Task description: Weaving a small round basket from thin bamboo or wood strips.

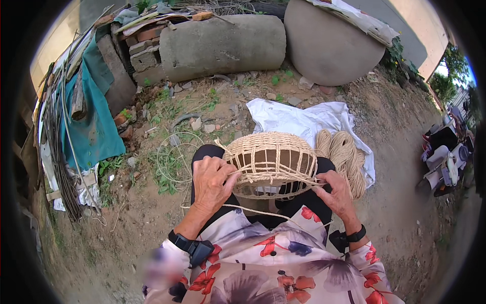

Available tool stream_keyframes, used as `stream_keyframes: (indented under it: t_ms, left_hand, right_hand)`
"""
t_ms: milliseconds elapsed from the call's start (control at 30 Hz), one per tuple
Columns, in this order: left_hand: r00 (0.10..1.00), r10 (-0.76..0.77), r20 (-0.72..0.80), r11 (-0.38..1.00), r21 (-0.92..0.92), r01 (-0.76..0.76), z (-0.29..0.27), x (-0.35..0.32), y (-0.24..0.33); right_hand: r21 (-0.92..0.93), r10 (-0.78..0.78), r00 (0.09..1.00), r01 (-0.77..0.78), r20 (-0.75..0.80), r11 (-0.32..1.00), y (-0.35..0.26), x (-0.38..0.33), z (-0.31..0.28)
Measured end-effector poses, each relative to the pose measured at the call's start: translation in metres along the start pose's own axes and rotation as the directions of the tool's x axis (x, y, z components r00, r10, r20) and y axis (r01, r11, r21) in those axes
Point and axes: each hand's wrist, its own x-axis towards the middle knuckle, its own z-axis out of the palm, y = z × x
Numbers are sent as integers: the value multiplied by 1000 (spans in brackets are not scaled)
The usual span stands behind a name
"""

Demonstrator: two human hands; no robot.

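Observation:
A half-woven basket of pale twisted cord rests across my knees, with a closely woven band along its far side and open squares in the near part. My left hand is closed at its left end, thumb and forefinger pinching a strand against the weave. At the opposite end my right hand pinches cord between thumb and fingers beside the near edge. A loose cord tail runs from below my left hand across my lap. The fingertips partly hide the strands they grip.
Coils of cord lie on a white sheet beyond my right knee. A wire-like loop lies left of my left knee. Concrete cylinders, bricks and a teal cloth stand farther off. Assorted objects sit at the far right.

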Motion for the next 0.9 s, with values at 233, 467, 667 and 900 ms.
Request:
stream_keyframes:
  t_ms: [233,467,667,900]
  left_hand:
    - [994,-93,50,990,-105,98,-2,-15,-15]
    - [906,-410,-104,899,123,421,-77,-71,-124]
    - [878,-468,-96,733,512,447,-107,-109,-174]
    - [989,-69,131,985,-148,88,-9,-3,-12]
  right_hand:
    - [-257,-321,926,267,-199,929,-19,13,20]
    - [-407,-309,885,155,-348,900,-24,24,7]
    - [-25,197,664,-310,-721,950,126,6,-157]
    - [-185,192,628,-483,-754,856,192,-32,-184]
